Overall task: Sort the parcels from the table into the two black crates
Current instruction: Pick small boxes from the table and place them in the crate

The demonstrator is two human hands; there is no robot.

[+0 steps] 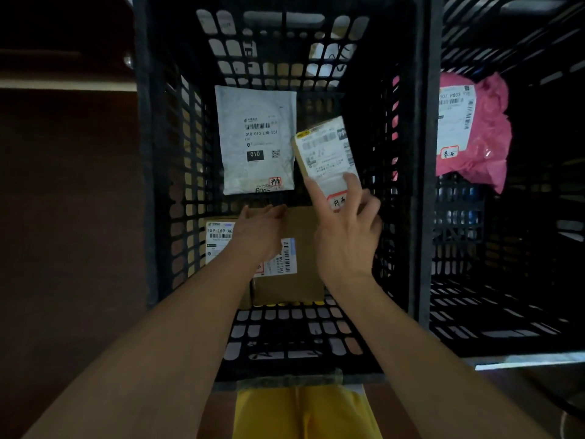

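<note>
A small labelled box [326,156] is pinched at its near end by the right hand [345,236], thumb on one long edge and a fingertip on the label face, and is held tilted above the floor of the left crate [148,153]. The left hand [258,234] is laid with relaxed fingers on top of a brown cardboard box [294,264] at the near side of that crate; whether its fingers curl over the far edge cannot be told. A grey mailer bag [256,141] lies flat on the crate floor, far and to the left of the held box, and a second labelled parcel [218,239] is partly hidden under the left forearm. In the right crate [506,280] a pink mailer bag [474,131] is seen. The step in hand appears to be the setting down of the small box in the open space to the right of the grey bag. It would best be lowered until its far edge is on the floor, then laid flat, label up, before the pinch is released, so that it is not dropped onto the grey bag or left leaning on the crate wall. The cardboard box is probably best kept steady by the left hand meanwhile.
</note>
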